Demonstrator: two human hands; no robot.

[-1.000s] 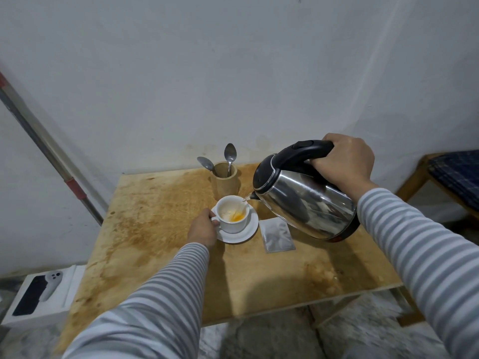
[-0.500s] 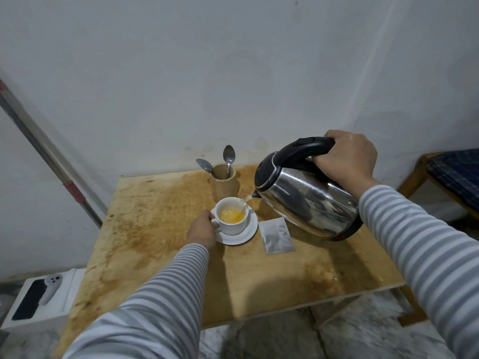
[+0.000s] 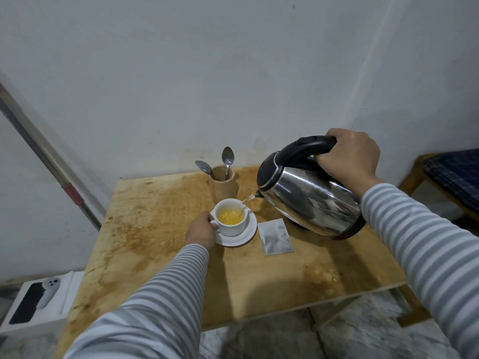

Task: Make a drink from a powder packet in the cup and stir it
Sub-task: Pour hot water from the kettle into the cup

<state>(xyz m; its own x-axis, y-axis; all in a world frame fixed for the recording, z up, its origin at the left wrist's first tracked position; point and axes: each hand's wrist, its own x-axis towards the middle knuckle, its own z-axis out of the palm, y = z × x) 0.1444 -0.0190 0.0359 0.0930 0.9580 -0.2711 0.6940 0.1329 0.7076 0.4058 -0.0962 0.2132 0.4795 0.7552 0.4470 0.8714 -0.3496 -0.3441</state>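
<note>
Pouring stage. The right hand (image 3: 347, 156) was wrapped round the handle of the tilted kettle (image 3: 308, 195); the left hand (image 3: 201, 230) pinched the handle of the cup (image 3: 231, 218), which stood on its saucer (image 3: 246, 238) near the table's (image 3: 155, 229) centre. Overfilling or a wandering stream could scald that hand, which lay left of the cup with the kettle to the right.

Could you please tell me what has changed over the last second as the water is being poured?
The white ceramic cup has filled: a little orange at the bottom became a deep yellow-orange pool. The tilted steel kettle, right hand on its handle, left hand at the cup, silver packet and spoons stayed put.
</note>
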